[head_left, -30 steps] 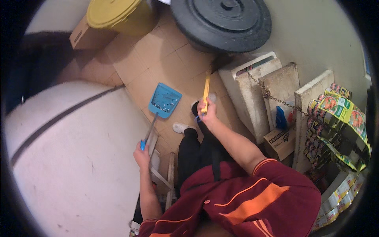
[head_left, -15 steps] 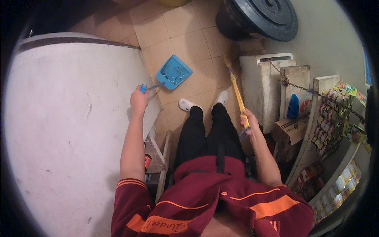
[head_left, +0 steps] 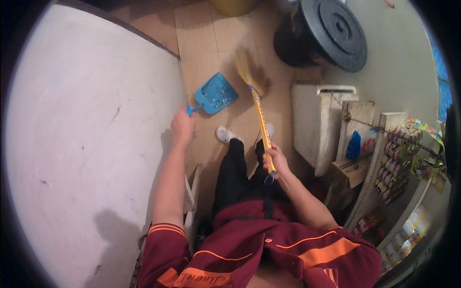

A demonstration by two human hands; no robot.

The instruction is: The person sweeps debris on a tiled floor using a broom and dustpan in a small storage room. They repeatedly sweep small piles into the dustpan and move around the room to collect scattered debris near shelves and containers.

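Observation:
My left hand (head_left: pixel 183 126) is closed on the handle of a blue dustpan (head_left: pixel 213 94), whose pan lies on the floor with small bits of debris in it. My right hand (head_left: pixel 275 162) grips the yellow handle of a straw broom (head_left: pixel 260 112). The broom's bristles (head_left: pixel 243 68) fan over the tiles just above and to the right of the dustpan. My white shoes (head_left: pixel 225 136) are on the floor below the pan, partly behind the broom handle on the right side.
A white slab-like surface (head_left: pixel 86 129) fills the left. Tiled floor (head_left: pixel 197 33) runs ahead to a yellow bucket (head_left: pixel 232 6). A dark lidded bin (head_left: pixel 322 36) stands at upper right. Along the right wall are a worn white box (head_left: pixel 304 126), boards, cardboard, a chain and hanging packets (head_left: pixel 393 158).
The broom has swung left, its bristles now near the dustpan, and my right hand has moved leftward with it. The view has shifted, with more of my forearms and the left surface showing.

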